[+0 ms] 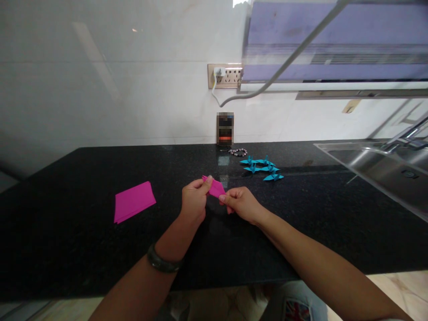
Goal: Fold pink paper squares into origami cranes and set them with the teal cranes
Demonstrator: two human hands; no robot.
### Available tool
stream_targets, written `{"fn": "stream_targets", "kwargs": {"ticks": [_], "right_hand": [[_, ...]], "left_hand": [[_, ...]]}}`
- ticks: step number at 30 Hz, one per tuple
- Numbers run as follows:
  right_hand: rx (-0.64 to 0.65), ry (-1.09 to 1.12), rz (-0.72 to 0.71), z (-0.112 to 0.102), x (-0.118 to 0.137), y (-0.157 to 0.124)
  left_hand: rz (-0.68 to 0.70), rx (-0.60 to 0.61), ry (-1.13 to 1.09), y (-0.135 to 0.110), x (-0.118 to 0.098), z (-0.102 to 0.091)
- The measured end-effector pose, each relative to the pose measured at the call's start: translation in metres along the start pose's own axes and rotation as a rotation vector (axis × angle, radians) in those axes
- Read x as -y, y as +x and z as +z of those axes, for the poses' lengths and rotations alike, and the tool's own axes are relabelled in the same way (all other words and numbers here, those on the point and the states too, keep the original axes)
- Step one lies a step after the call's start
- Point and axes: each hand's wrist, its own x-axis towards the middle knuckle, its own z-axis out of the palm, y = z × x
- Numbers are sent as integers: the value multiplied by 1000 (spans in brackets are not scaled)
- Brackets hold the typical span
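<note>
A small piece of folded pink origami paper [217, 188] is held in the air just above the dark countertop. My left hand [196, 196] pinches its left end, thumb on top. At the lower right corner, my right hand [241, 203] grips it between thumb and fingers. A stack of flat pink paper sheets [134, 202] lies on the counter to the left of my hands. Beyond my right hand stand several blue paper cranes [262, 168] in a loose group. The fingers hide both ends of the folded paper.
The black stone countertop [83, 249] runs up to a pale tiled wall. A phone [225, 129] leans there, with a beaded bracelet [238, 152] beside it. A steel sink [374, 165] is at the right. Above, a cable [287, 60] hangs from a wall socket [230, 76].
</note>
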Motion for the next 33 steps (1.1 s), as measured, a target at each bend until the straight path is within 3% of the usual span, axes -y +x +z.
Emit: {"fn": "stream_targets", "kwargs": {"ticks": [5, 9, 11, 17, 20, 25, 28, 33], "right_hand": [[-68, -23, -47, 1, -1, 0], [-78, 114, -15, -2, -2, 3], [-28, 164, 8, -5, -2, 4], [-128, 235, -83, -12, 0, 6], [-133, 283, -80, -12, -1, 7], [-122, 423, -35, -8, 0, 7], [-94, 399, -38, -8, 1, 6], [-176, 346, -47, -9, 1, 6]], "left_hand": [[-79, 36, -15, -1, -2, 1], [-153, 139, 42, -4, -2, 0], [-158, 164, 56, -5, -1, -1], [-88, 255, 199, -2, 3, -2], [-54, 225, 195, -3, 2, 0], [-156, 263, 140, -6, 1, 2], [-187, 256, 137, -5, 0, -1], [-222, 288, 157, -3, -3, -3]]}}
